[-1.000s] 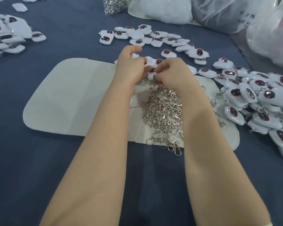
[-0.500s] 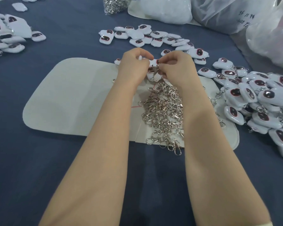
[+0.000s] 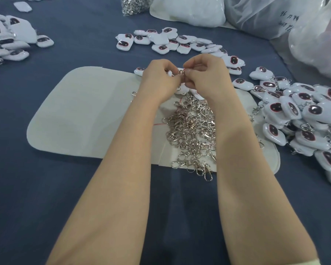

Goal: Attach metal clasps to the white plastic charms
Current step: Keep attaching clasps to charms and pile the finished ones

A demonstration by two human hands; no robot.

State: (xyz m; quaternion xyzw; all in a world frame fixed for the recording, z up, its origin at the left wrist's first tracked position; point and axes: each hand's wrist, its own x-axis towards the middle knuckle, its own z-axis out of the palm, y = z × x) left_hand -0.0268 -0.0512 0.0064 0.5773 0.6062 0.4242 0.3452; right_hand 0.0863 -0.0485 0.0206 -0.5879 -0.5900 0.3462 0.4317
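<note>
Clasp pile (image 3: 191, 131) lies on the mat (image 3: 80, 111), charm heaps (image 3: 304, 119) all around

1 head view, forward-down, close above table (image 3: 46, 197)

A mat (image 3: 75, 115) is laid flat on the table (image 3: 46, 197), with a heap of clasps (image 3: 191, 131) piled on its right half, right down to the near edge. A big pile of charms (image 3: 304, 119) is stacked just right of the mat, a row of charms (image 3: 170, 42) is strung out behind it, and a smaller bunch (image 3: 8, 43) is dumped far left. Bags (image 3: 256, 14) are parked along the back. Over the mat's far edge, a charm (image 3: 169, 73) is held in the left grip (image 3: 159, 79), a clasp (image 3: 181, 72) in the right grip (image 3: 204, 77).
</note>
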